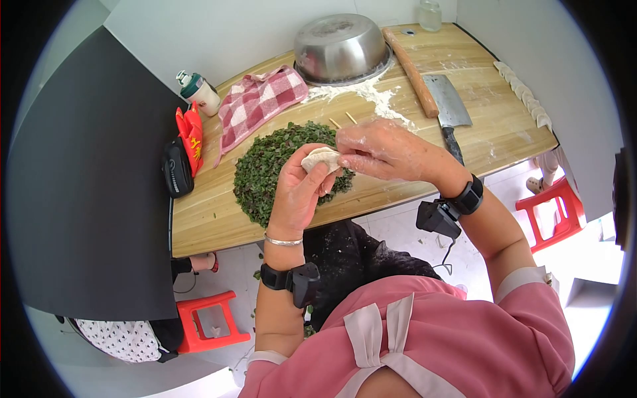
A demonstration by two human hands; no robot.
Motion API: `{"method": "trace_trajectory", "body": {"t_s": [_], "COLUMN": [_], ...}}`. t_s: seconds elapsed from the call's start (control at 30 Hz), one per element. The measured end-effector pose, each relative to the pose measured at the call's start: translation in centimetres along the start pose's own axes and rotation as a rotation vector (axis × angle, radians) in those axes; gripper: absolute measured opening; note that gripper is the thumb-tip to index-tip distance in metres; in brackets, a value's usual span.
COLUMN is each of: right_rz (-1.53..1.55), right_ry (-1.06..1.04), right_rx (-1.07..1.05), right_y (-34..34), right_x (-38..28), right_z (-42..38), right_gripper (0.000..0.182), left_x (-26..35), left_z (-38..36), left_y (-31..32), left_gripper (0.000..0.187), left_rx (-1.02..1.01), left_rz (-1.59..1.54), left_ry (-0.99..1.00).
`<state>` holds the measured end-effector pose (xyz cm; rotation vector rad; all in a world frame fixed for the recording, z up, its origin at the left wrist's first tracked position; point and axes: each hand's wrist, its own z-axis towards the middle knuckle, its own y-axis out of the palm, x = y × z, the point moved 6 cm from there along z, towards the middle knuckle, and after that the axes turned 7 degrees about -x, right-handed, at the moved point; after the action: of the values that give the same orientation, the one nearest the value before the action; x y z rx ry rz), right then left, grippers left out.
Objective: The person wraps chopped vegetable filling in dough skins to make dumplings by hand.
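Observation:
A pale dumpling (320,159), folded into a half-moon, rests in my left hand (295,192), whose fingers and thumb are closed around it. My right hand (388,149), dusted with flour, pinches the dumpling's right edge between thumb and forefinger. Both hands are over the near side of a large heap of chopped greens (262,176), which hides whatever holds it, if anything. Two thin wooden sticks, likely chopsticks (334,123), poke out just behind my right hand. Several shaped dumplings (524,93) lie in a row along the table's right edge.
An upturned steel basin (338,50) stands at the back beside scattered flour (375,96). A rolling pin (413,74) and a cleaver (446,99) lie to the right. On the left are a checked cloth (259,103), a bottle (204,98) and a black case (176,169).

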<state>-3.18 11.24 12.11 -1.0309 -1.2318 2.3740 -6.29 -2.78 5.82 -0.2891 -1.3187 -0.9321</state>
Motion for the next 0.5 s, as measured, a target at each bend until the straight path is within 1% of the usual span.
{"method": "trace_trajectory", "body": {"t_s": [0.1, 0.17, 0.3, 0.37, 0.4, 0.47, 0.5], "right_rz": [0.074, 0.117, 0.072, 0.032, 0.032, 0.070, 0.070], "right_ry": [-0.061, -0.097, -0.113, 0.038, 0.039, -0.042, -0.041], "right_rx": [0.039, 0.119, 0.141, -0.090, -0.090, -0.052, -0.052], "right_y": [0.24, 0.01, -0.54, -0.49, -0.43, -0.31, -0.27], "right_x": [-0.15, -0.60, -0.56, -0.17, 0.08, 0.09, -0.02], "right_z": [0.03, -0.08, -0.24, -0.10, -0.06, -0.05, 0.00], "right_gripper": [0.017, 0.018, 0.020, 0.024, 0.024, 0.040, 0.040], "left_x": [-0.04, -0.14, -0.07, 0.03, 0.05, 0.12, 0.11], "left_z": [0.16, 0.31, 0.36, 0.31, 0.29, 0.31, 0.33], "left_y": [0.14, -0.03, -0.06, -0.06, -0.06, 0.11, 0.27], "left_gripper": [0.028, 0.027, 0.022, 0.022, 0.021, 0.021, 0.021], "left_rx": [0.012, -0.002, 0.015, 0.014, 0.011, -0.013, -0.036], "left_rz": [-0.012, -0.009, 0.034, 0.058, 0.082, 0.111, 0.140], "left_ry": [-0.014, -0.015, -0.053, -0.063, -0.074, -0.088, -0.100]}}
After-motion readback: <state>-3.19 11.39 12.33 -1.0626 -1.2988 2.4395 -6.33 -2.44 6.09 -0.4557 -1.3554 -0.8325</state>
